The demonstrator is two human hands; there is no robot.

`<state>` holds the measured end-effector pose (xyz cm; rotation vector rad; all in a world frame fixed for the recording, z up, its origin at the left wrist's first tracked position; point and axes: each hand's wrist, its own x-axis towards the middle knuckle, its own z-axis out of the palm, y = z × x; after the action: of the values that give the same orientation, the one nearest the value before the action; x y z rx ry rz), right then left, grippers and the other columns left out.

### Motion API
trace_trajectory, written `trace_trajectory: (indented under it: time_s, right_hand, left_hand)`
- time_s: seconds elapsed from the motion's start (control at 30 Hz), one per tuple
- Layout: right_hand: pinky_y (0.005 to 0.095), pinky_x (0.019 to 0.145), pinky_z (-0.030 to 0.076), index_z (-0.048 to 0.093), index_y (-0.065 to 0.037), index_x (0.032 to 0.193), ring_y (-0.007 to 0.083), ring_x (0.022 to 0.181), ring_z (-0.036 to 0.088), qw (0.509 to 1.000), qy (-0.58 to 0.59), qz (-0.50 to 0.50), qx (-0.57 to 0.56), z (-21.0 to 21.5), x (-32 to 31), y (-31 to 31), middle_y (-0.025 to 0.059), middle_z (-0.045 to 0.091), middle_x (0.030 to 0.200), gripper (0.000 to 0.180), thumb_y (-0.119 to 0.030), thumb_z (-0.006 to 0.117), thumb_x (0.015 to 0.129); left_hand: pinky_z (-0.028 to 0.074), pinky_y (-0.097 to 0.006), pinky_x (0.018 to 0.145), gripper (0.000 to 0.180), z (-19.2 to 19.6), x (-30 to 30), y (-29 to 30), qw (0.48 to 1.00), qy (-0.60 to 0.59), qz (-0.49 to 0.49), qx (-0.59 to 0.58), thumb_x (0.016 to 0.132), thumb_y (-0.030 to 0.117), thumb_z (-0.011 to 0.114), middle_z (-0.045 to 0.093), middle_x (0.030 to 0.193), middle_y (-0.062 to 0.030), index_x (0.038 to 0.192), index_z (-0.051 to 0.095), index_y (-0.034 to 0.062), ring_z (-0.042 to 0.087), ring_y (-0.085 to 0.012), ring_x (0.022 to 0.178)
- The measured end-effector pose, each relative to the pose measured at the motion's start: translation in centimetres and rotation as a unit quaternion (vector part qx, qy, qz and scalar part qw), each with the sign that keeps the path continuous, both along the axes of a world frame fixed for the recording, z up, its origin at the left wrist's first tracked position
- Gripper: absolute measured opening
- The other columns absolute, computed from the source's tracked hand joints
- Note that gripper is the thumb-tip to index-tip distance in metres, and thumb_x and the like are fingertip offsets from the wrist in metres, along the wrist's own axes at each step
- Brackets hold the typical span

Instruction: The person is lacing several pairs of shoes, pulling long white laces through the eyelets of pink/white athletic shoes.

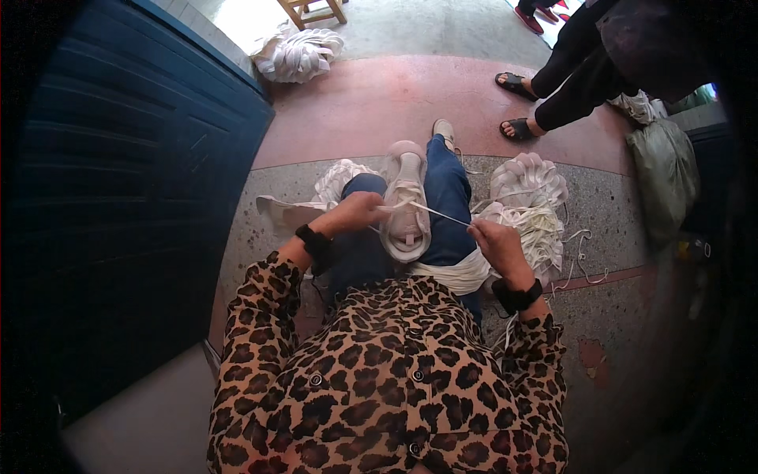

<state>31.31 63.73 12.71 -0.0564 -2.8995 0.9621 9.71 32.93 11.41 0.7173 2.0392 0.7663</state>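
A white shoe upper with a pale pink tongue tab rests between my thighs, its toe pointing away from me. White shoelace runs from its eyelets, drawn taut toward the right. My right hand pinches that end beside my right knee. At the shoe's left edge, my left hand is closed on another stretch of the lace, close to the eyelets. A bundle of loose white laces lies across my right thigh.
Stacked white shoe uppers and a heap of laces lie on the floor to my right. More uppers sit at my left. A dark blue door stands left; a person in black sandals stands ahead right, near a sack.
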Motion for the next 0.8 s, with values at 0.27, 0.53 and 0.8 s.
trace_trajectory:
  time_s: [0.27,0.53,0.8]
  right_hand:
    - [0.0424,0.061,0.053,0.069,-0.005,0.095,0.0351,0.071,0.069,0.999,0.0,-0.01,-0.043,1.6,1.2,1.7,0.015,0.07,0.081,0.01,-0.014,0.072,0.092]
    - [0.0421,0.063,0.055,0.07,-0.005,0.096,0.0353,0.074,0.069,0.996,0.079,-0.036,0.025,0.2,1.6,3.7,0.0148,0.071,0.083,0.011,-0.015,0.073,0.091]
    - [0.0462,0.074,0.055,0.067,-0.01,0.111,0.0377,0.09,0.07,0.99,-0.01,-0.134,-0.043,-1.5,-0.3,1.7,0.0166,0.069,0.105,0.019,-0.024,0.057,0.103]
  left_hand:
    - [0.039,-0.025,0.062,0.025,4.2,-4.5,0.5,0.985,-0.144,0.093,0.015,0.095,0.03,0.072,0.058,0.077,0.0041,0.087,0.069,0.0064,0.048,-0.0075,0.068]
    - [0.036,-0.026,0.06,0.032,6.7,-4.9,-0.9,0.972,-0.16,0.164,-0.043,0.098,0.036,0.068,0.056,0.076,0.0041,0.09,0.072,0.0053,0.045,-0.008,0.067]
    - [0.042,-0.026,0.064,0.029,8.5,-14.4,-10.1,0.957,0.0,0.291,0.022,0.101,0.035,0.059,0.065,0.085,0.0025,0.102,0.072,0.0091,0.056,-0.0103,0.075]
